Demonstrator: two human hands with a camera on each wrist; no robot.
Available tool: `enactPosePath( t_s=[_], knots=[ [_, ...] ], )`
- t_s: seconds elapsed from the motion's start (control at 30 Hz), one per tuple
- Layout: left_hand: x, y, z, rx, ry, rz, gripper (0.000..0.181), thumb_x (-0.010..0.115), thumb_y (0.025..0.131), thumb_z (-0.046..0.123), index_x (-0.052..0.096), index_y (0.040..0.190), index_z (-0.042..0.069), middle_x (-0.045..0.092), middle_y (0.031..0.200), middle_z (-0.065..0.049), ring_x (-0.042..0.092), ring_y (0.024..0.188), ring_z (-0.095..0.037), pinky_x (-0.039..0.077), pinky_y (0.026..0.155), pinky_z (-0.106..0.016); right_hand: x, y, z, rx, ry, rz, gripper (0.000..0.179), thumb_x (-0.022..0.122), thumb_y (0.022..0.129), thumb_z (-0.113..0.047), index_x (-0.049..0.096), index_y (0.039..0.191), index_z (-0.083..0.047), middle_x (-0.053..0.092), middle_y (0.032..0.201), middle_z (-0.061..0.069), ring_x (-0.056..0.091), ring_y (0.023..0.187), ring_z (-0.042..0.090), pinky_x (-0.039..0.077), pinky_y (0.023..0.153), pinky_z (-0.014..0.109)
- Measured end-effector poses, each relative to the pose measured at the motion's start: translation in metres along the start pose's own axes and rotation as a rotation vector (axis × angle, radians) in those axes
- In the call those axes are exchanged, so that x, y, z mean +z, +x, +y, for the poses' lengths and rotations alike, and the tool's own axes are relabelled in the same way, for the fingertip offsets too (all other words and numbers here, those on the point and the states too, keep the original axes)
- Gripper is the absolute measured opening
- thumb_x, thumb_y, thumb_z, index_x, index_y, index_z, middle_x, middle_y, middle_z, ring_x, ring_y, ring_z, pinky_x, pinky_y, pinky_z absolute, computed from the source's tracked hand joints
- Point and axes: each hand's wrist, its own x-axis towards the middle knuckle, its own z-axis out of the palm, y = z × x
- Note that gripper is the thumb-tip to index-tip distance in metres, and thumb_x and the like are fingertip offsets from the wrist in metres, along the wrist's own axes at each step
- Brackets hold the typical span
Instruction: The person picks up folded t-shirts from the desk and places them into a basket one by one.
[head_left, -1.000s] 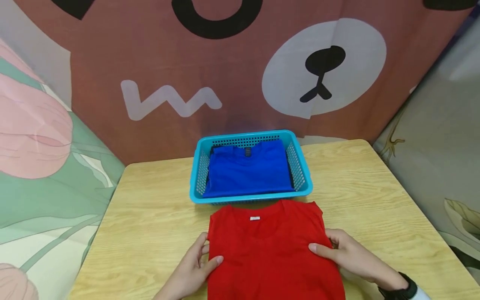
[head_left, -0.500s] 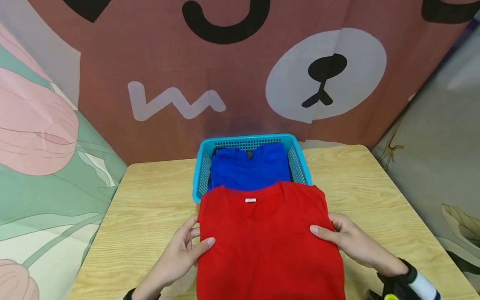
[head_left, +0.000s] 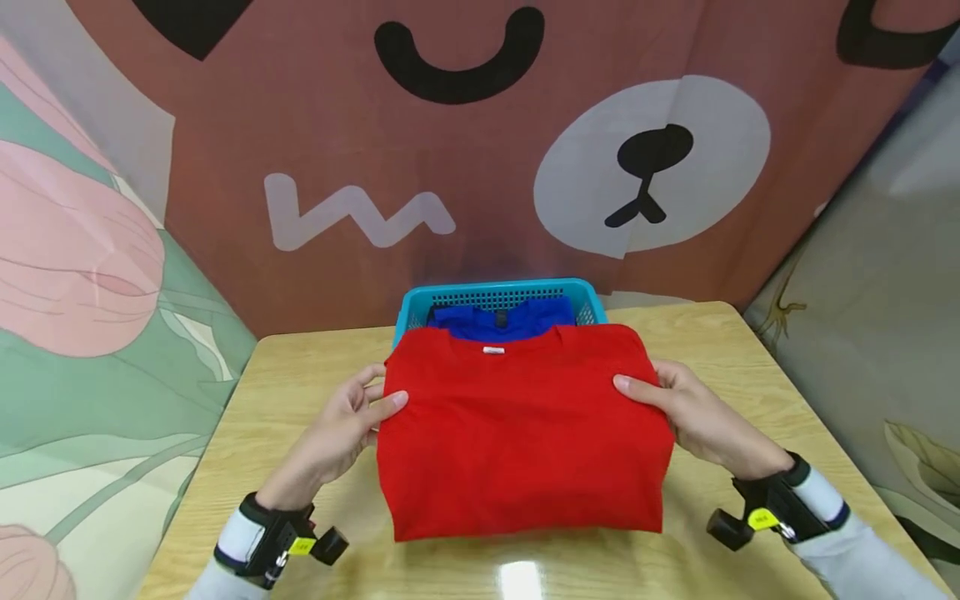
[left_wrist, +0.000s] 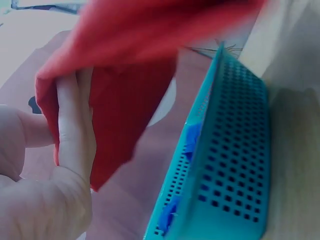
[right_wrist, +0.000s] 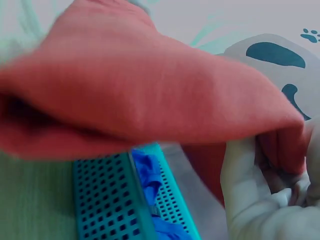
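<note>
A folded red shirt (head_left: pixel 517 442) with a small white neck label hangs in the air between both hands. On its left side my left hand (head_left: pixel 341 425) pinches it, thumb on top and fingers beneath. The right hand (head_left: pixel 697 412) grips the opposite side in the same way. Behind and below the shirt stands a turquoise plastic basket (head_left: pixel 487 292), its front hidden by the red cloth in the head view. Inside the basket lies a folded blue shirt (head_left: pixel 517 321), only its neck end showing. In the left wrist view the raised red shirt (left_wrist: pixel 120 100) is above the basket's rim level.
The basket stands on a light wood table (head_left: pixel 315 375), near its back edge. A brown cloth with a printed bear face (head_left: pixel 480 167) hangs behind the table. Patterned cloths hang to the left and right. Each wrist wears a strapped camera (head_left: pixel 281 537).
Both hands have lifted the red shirt off the table and carried it forward, over the front of the basket. More of the basket and the blue shirt is now covered from view.
</note>
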Motion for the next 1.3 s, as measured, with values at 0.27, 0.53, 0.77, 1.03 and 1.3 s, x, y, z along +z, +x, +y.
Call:
enactPosePath(
  t_s=[0.27, 0.53, 0.77, 1.03, 1.3],
  knots=[
    [-0.011, 0.032, 0.017, 0.011, -0.043, 0.012, 0.048, 0.063, 0.098, 0.018, 0.036, 0.137, 0.011, 0.069, 0.108, -0.005, 0.072, 0.077, -0.014, 0.059, 0.064, -0.025, -0.013, 0.032, -0.013, 0.008, 0.009, 0.059, 0.029, 0.049, 0.105, -0.020, 0.046, 0.132, -0.010, 0.073, 0.110, 0.005, 0.075, 0.091, 0.025, 0.059, 0.079, 0.043],
    [-0.023, 0.066, 0.027, 0.047, -0.030, 0.005, 0.042, 0.064, 0.097, 0.015, 0.040, 0.131, 0.011, 0.067, 0.093, -0.001, 0.064, 0.060, -0.008, 0.052, 0.050, -0.017, -0.033, 0.066, -0.022, 0.017, -0.015, 0.092, 0.033, 0.054, 0.102, -0.023, 0.048, 0.131, -0.009, 0.072, 0.107, 0.004, 0.075, 0.089, 0.024, 0.060, 0.078, 0.042],
    [-0.038, 0.098, 0.022, -0.008, -0.016, 0.034, 0.042, 0.064, 0.097, 0.017, 0.042, 0.132, 0.014, 0.068, 0.100, -0.002, 0.070, 0.069, -0.011, 0.057, 0.057, -0.022, -0.049, 0.096, -0.021, 0.048, -0.076, 0.129, 0.040, 0.057, 0.101, -0.027, 0.044, 0.135, -0.009, 0.071, 0.109, 0.004, 0.075, 0.091, 0.023, 0.060, 0.079, 0.041],
    [-0.056, 0.134, 0.005, -0.107, 0.114, 0.086, 0.034, 0.063, 0.098, 0.021, 0.043, 0.126, 0.016, 0.067, 0.089, 0.002, 0.068, 0.067, -0.011, 0.058, 0.060, -0.024, -0.065, 0.135, -0.012, 0.149, -0.172, 0.175, 0.046, 0.059, 0.100, -0.033, 0.046, 0.136, -0.009, 0.071, 0.102, 0.000, 0.074, 0.086, 0.016, 0.061, 0.075, 0.034],
    [-0.052, 0.153, 0.000, -0.145, 0.498, 0.160, 0.036, 0.062, 0.097, 0.017, 0.039, 0.124, 0.010, 0.051, 0.086, -0.007, 0.059, 0.073, -0.018, 0.055, 0.060, -0.026, -0.070, 0.157, -0.005, 0.231, -0.336, 0.227, 0.045, 0.057, 0.101, -0.029, 0.043, 0.137, -0.006, 0.068, 0.103, 0.007, 0.074, 0.084, 0.021, 0.061, 0.075, 0.038]
  ],
)
